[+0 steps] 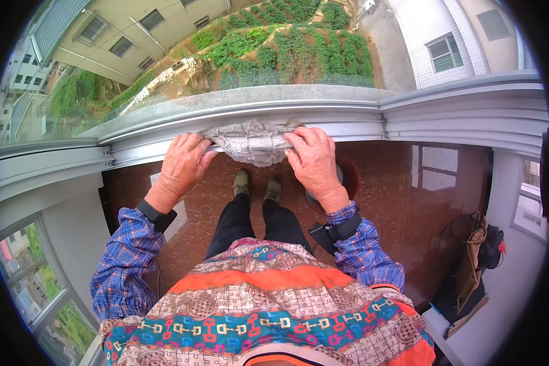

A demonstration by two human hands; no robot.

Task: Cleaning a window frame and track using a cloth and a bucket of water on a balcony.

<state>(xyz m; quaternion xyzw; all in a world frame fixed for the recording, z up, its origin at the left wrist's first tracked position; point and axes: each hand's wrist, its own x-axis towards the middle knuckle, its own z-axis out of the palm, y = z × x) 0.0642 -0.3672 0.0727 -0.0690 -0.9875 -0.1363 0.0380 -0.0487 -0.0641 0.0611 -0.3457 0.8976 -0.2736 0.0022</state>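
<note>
A grey, wet-looking rag (253,143) is stretched sideways over the white metal window frame (354,125) in front of me. My left hand (182,166) grips its left end between thumb and fingers. The right end is pinched in my right hand (315,160), with the fingers curled over the far side. Between the two hands the cloth is wrinkled and hangs a little over the frame's near edge. Both hands rest close to the frame, and the cloth hides part of its grooves.
Glass panes (238,91) stand beyond the frame, with garden rows and buildings outside. A round reddish bucket (349,177) is partly hidden behind my right hand on the brown floor (226,213). Flattened cardboard (470,274) and a black bag (490,249) lean at the right wall.
</note>
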